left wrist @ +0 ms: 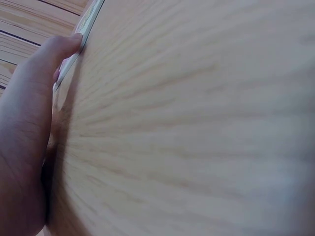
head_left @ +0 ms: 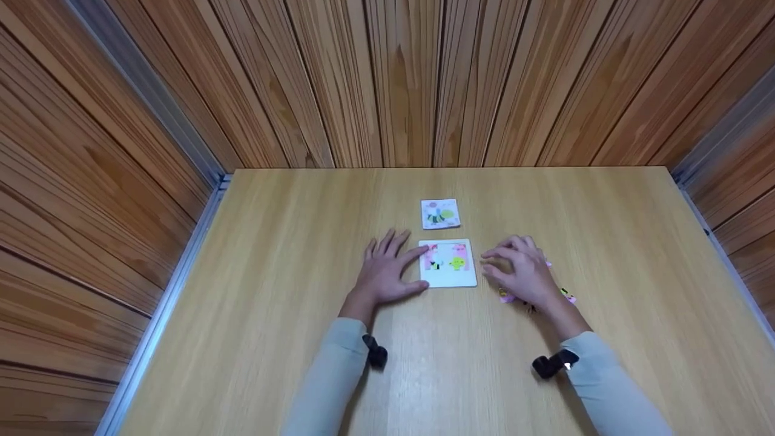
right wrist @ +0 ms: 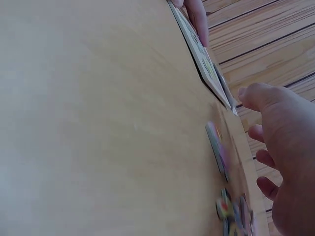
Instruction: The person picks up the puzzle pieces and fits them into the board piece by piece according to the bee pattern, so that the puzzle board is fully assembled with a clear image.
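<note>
A square white puzzle board (head_left: 448,281) lies in the middle of the table, with pink, yellow and black pictures on its upper part. My left hand (head_left: 387,275) rests on the table at its left side, fingers spread, thumb and index finger touching the board's left edge. Just right of the board hovers my right hand (head_left: 522,272), fingers loosely bent. Nothing shows between its fingers in the right wrist view. Beneath and beside it lie several small colourful puzzle pieces (head_left: 507,296), partly hidden by the hand; one piece (right wrist: 217,150) lies nearer the board.
Behind the board lies a square picture card (head_left: 441,214) with a striped green figure. The wooden table (head_left: 290,242) is bordered at the back and sides by wood-plank walls (head_left: 405,85). Metal rails (head_left: 160,290) run along the sides.
</note>
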Demonstrator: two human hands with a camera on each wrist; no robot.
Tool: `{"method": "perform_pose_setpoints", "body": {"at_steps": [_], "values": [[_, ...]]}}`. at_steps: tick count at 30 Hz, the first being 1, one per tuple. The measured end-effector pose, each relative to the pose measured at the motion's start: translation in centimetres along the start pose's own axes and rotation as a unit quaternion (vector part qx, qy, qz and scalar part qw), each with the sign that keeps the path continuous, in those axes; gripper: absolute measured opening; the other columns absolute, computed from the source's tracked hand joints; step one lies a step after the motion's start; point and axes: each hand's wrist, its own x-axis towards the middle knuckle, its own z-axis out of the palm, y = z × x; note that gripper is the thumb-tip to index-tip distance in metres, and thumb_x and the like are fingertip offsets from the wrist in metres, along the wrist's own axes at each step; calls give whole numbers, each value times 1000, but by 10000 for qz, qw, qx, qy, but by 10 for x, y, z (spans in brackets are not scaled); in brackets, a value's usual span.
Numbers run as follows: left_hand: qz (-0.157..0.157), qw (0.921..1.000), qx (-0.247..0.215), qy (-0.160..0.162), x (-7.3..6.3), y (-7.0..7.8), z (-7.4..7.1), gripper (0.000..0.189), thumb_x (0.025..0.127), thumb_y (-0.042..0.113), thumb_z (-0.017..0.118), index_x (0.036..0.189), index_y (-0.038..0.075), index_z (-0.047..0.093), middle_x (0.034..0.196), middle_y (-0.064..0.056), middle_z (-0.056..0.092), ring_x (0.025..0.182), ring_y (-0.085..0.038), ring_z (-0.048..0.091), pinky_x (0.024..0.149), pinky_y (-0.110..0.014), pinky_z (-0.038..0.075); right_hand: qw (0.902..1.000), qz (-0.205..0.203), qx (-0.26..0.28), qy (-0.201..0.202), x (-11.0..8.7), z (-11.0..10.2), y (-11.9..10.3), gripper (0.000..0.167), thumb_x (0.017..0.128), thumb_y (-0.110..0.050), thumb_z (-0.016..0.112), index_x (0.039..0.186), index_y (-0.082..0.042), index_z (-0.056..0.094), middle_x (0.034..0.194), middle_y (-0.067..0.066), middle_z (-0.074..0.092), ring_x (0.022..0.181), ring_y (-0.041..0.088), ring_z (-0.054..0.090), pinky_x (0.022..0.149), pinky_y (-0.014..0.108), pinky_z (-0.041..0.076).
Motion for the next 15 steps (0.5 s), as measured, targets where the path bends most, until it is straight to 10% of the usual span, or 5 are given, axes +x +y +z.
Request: {"method": "perform_pose_setpoints", "body": {"at_steps": [15], "values": [[27,10000,17,14,1,0,0,87,95,81,59,172,43,45,191,-7,22,180,-42,9,141,-76,4,9970,-580,-164,485,-32,-33,25,21,92,-8,91,113,-9,86,115,14,71,117,34,57,95,50,39]]}}
